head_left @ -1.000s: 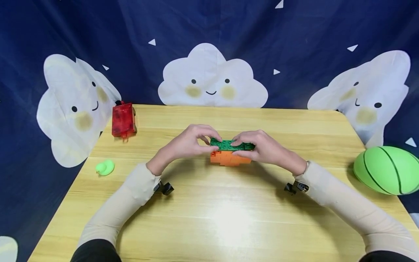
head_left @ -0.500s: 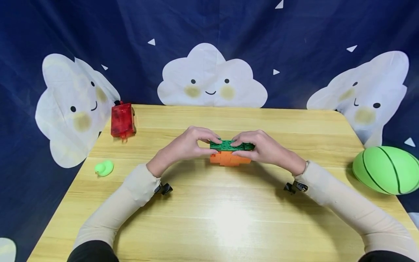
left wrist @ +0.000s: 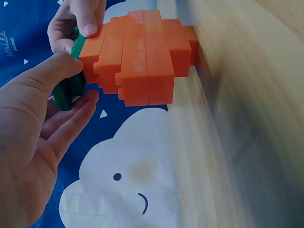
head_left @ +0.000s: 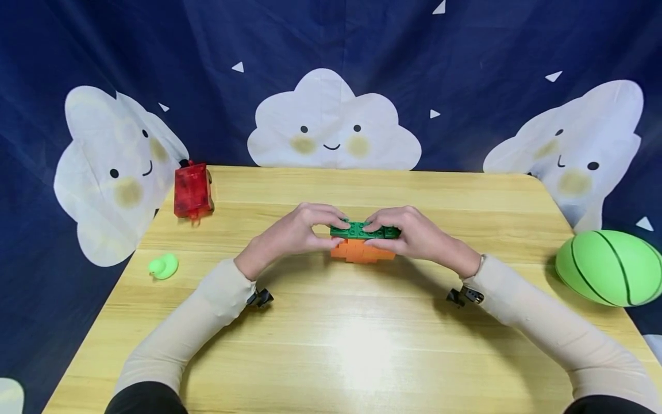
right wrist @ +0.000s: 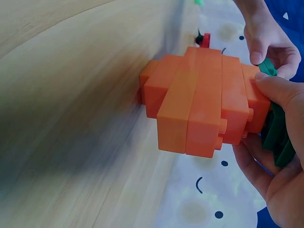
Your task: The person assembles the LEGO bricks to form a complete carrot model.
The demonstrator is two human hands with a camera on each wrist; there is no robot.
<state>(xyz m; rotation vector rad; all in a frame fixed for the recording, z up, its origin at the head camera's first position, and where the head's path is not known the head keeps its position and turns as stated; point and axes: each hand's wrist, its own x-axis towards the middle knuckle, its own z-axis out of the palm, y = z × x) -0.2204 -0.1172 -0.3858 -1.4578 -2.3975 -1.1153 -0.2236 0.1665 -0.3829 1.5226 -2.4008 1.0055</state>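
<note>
Green building bricks (head_left: 357,230) form a studded row across the top of a stepped stack of orange building bricks (head_left: 362,251), upright at mid-table. My left hand (head_left: 297,234) pinches the green row's left end, thumb in front and fingers at the top and back. At the other end, my right hand (head_left: 416,233) grips the row the same way, its thumb lying along the front. The left wrist view shows the left thumb (left wrist: 59,66) at the seam between green and orange. In the right wrist view, the orange stack (right wrist: 206,102) widens in the middle and narrows toward the table.
A red see-through toy (head_left: 193,191) lies at the table's back left, with a small green duck (head_left: 164,266) nearer. A green ball (head_left: 609,268) with dark lines rests at the right edge. Behind the wooden table (head_left: 320,351) hangs a dark blue cloud-print curtain (head_left: 383,40).
My left hand has moved slightly down and closed in on the green row's left end, its fingers now over the top. The right hand keeps its grip; the stack stays in place.
</note>
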